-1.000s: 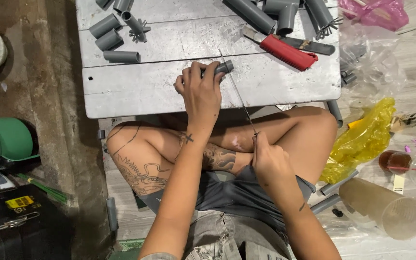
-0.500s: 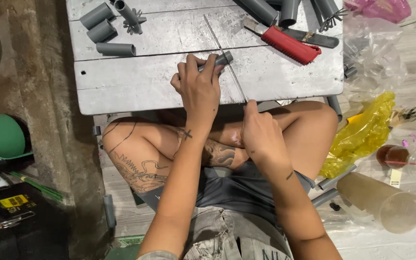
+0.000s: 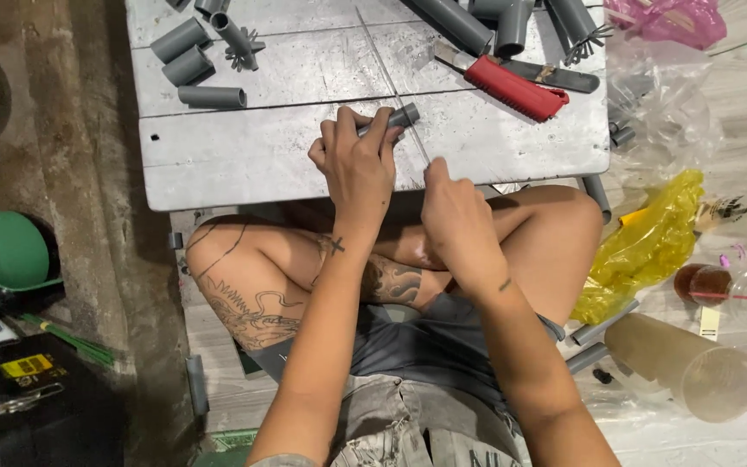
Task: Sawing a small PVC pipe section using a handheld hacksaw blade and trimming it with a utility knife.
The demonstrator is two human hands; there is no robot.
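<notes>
Since half a second ago, the right hand (image 3: 456, 216) has come up from the lap to the board's near edge, and the thin rod (image 3: 393, 82) now lies across the board (image 3: 244, 151) from its far edge toward that hand.

Left of the board, a green roll (image 3: 6, 251) sits on the floor. On the board's far left corner lie several short grey tubes (image 3: 209, 95). Near the middle of the board's near half, the left hand (image 3: 358, 160) is closed around a short grey pipe (image 3: 401, 117), pressing it to the board; one end of the pipe shows past the fingertips. Just right of it, the right hand is curled into a loose fist at the board's edge, pinching the rod's near end. At the board's far right lies a red-handled saw (image 3: 516, 86). Right of the board, a yellow bag (image 3: 650, 242) is crumpled on the floor.
</notes>
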